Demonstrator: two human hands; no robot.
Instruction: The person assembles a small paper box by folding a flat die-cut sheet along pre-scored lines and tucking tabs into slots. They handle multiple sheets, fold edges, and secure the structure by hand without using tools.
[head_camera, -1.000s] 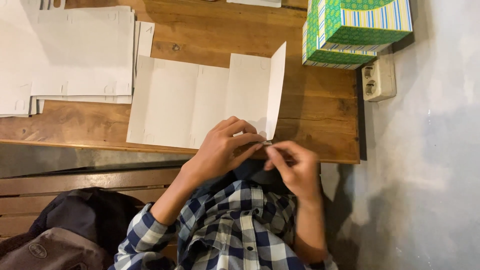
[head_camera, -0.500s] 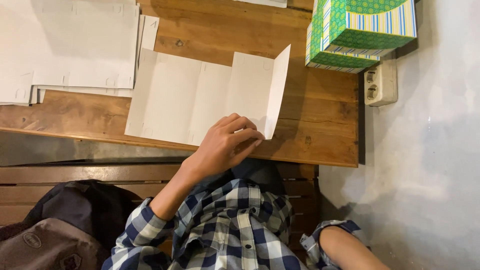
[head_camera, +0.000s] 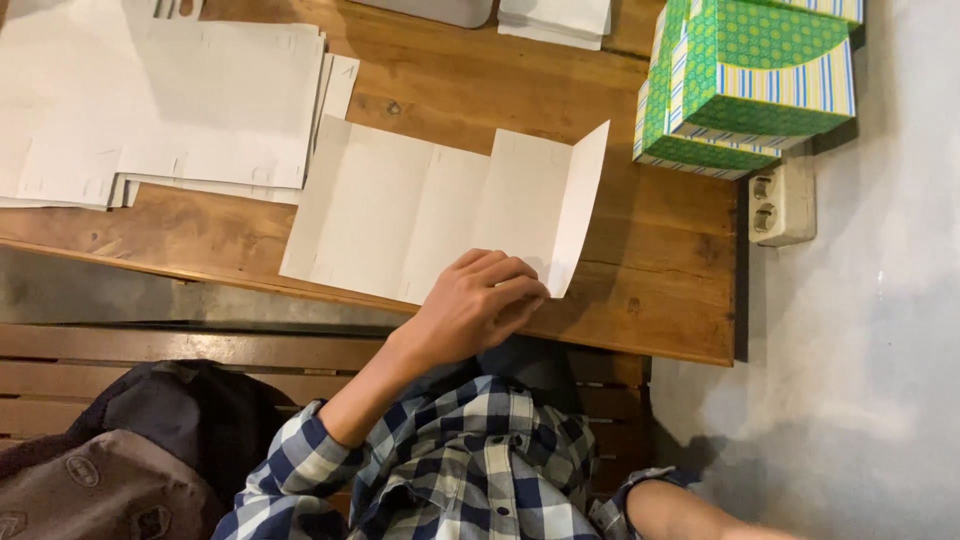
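left hand (head_camera: 478, 305): fingers curled together, pinching the near edge of the folded white cardboard sheet (head_camera: 440, 210) | right hand: out of view, state unknown | sheet: flat on wooden table (head_camera: 660, 260), right flap upright | beyond sheet: white sheet stack (head_camera: 150, 100) left, green patterned boxes (head_camera: 750, 80) right

A folded card (head_camera: 430, 215) lies on the table (head_camera: 660, 260), near its front edge, its right flap standing up. The left hand (head_camera: 475, 305) rests on the card's near edge. A paper stack (head_camera: 160, 100) lies to the left; boxes (head_camera: 750, 80) stand at the far right, a socket (head_camera: 782, 205) just before them.
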